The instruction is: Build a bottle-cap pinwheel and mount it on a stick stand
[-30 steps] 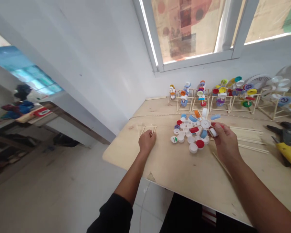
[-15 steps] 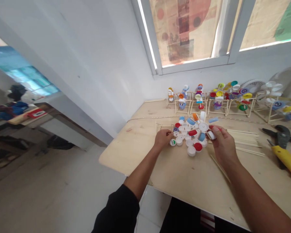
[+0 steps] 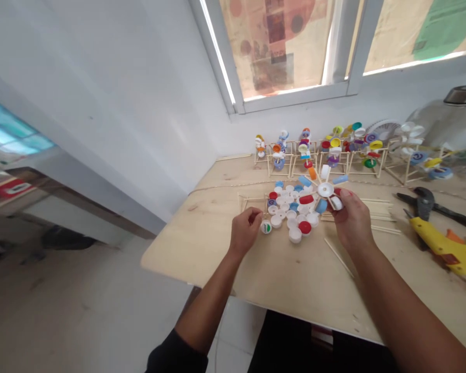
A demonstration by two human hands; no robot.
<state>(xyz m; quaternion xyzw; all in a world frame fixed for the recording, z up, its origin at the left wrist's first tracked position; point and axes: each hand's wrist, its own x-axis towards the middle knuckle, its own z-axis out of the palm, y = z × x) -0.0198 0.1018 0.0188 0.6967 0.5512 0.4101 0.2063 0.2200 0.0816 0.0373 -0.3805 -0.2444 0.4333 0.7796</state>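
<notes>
My right hand [image 3: 351, 217] grips a wheel made of bottle caps [image 3: 325, 190] by one of its outer caps. White, blue, orange and red caps stand out on sticks around its white hub. The wheel is above a cluster of loose bottle caps [image 3: 295, 235], mostly white with some red and blue. At the cluster's left side, my left hand [image 3: 245, 230] is closed with its fingertips together; whether anything is in them cannot be made out. Beside those fingers lies a white cap with a green mark [image 3: 266, 227]. A thin stick frame [image 3: 252, 198] sits just behind this hand.
Several cap wheels on stick frames [image 3: 279, 160] line the wall. Thin sticks [image 3: 384, 229] lie right of the caps, and a single stick [image 3: 338, 257] lies nearer me. At right are a yellow glue gun [image 3: 442, 246] and dark-handled pliers [image 3: 425, 204]. The table's left edge [image 3: 143, 256] is rounded.
The view has swung to the right, bringing more of the glue gun into sight. My left hand has drawn back a little from the caps. The wheel stays in my right hand, shifted slightly right.
</notes>
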